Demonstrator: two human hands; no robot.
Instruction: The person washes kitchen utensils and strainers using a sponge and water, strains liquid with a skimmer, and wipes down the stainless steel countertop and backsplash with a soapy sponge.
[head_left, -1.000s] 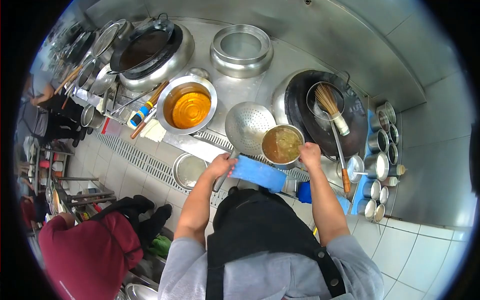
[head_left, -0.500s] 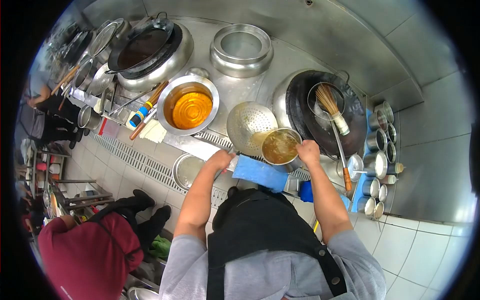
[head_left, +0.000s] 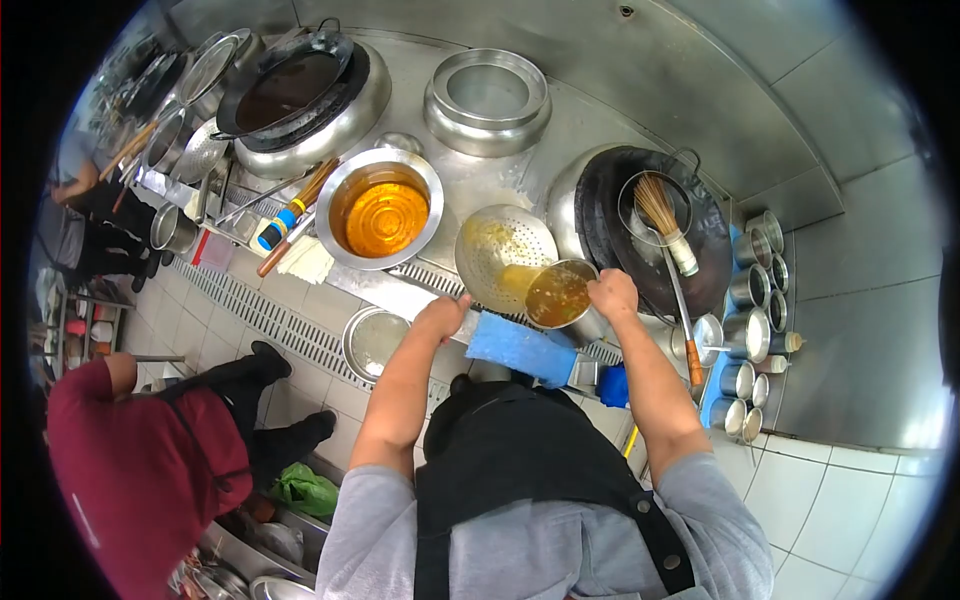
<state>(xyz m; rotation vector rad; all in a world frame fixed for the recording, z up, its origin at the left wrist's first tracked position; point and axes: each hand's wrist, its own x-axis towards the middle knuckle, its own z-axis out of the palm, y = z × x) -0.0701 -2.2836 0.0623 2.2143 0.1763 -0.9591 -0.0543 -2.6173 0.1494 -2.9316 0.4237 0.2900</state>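
My right hand grips the rim of a metal pot, tilted to the left. Yellowish-brown broth with small bits runs over its lip into a round perforated strainer. Yellow residue lies inside the strainer's bowl. My left hand is closed at the strainer's near left side, apparently on its handle, which the fingers hide. Just right of that hand, a blue cloth lies over the counter's front edge.
A deep pan of amber oil stands to the left. At the right, a wok holds a wire skimmer and a bamboo brush. Seasoning tins line the far right. A person in a maroon top stands behind on the left.
The pot has tipped further left, and more broth and yellow residue show in the strainer. The co-worker in maroon has shifted to the left.
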